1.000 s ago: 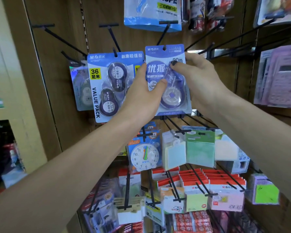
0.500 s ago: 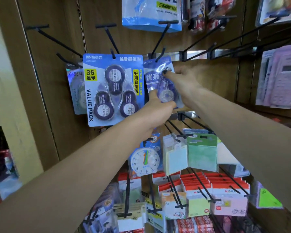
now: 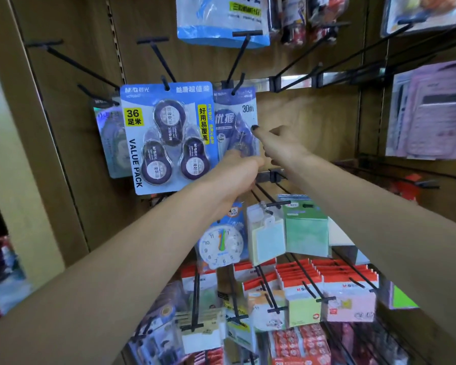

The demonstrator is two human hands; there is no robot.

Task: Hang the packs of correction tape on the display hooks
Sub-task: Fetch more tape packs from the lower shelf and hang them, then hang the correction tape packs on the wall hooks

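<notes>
wooden pegboard: single tape pack hangs hooked, hands touching.

The triple pack reads "M&G", "36", "VALUE PACK" and, on a yellow strip, "好用易覆盖". The single pack to its right reads "30m" and "优握". The blue bag above shows "ROPE", partly cut off. The clock below carries numerals 1–12.

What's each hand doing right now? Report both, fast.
Left hand: fingers hidden behind it, grip cannot be told, at the single correction tape pack's lower edge.
Right hand: open, fingertip touching that pack's right edge.
</notes>
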